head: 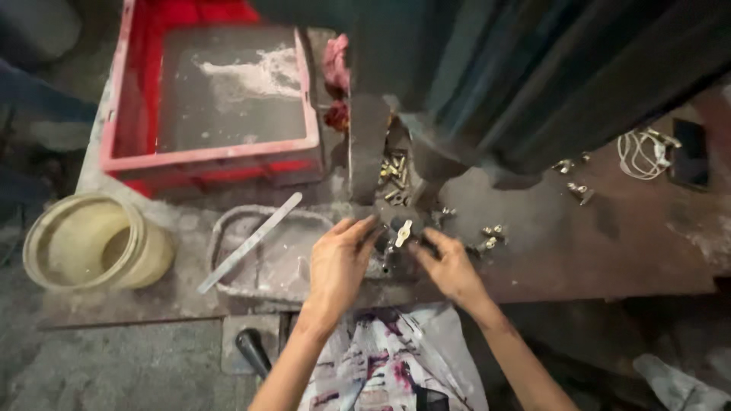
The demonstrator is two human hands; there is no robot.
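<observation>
While both hands close in on it from either side, a small brass fitting (pixel 403 232) sits on a dark round block at the near edge of the bench, just below the machine's dark upright post (pixel 368 148), probably placed there so it lines up under the tool. Left hand (pixel 337 264) reaches in from the left, fingers stretched forward and apart, tips touching the block's left rim, not clamped on anything visible. Right hand (pixel 448 265) comes from the right, fingers curled toward the fitting; cannot tell if it pinches the piece or just steadies it, thumb side hidden. Just beyond, a heap of loose brass parts (pixel 394 179) lies at the post's foot, near for quick pickup; more loose pieces (pixel 491 237) scattered right of the right hand, a couple more (pixel 572 179) farther right. Left of the left hand, a shallow grey metal tray (pixel 263 266) dusted with white powder, a flat metal strip (pixel 251 241) lying slantwise across its rim. Far left, red plastic crate (pixel 213 156) with a grey powdery sheet inside; near left, a cream bucket (pixel 95 242) tipped toward camera. Red rag (pixel 336 65) at the far side by the post. White cable (pixel 641 152) and a dark phone (pixel 691 152) far right, well apart. The machine's dark bulk (pixel 548 76) overhangs the spot and crowds access from the far side. Patterned cloth (pixel 396 361) on the lap below.
</observation>
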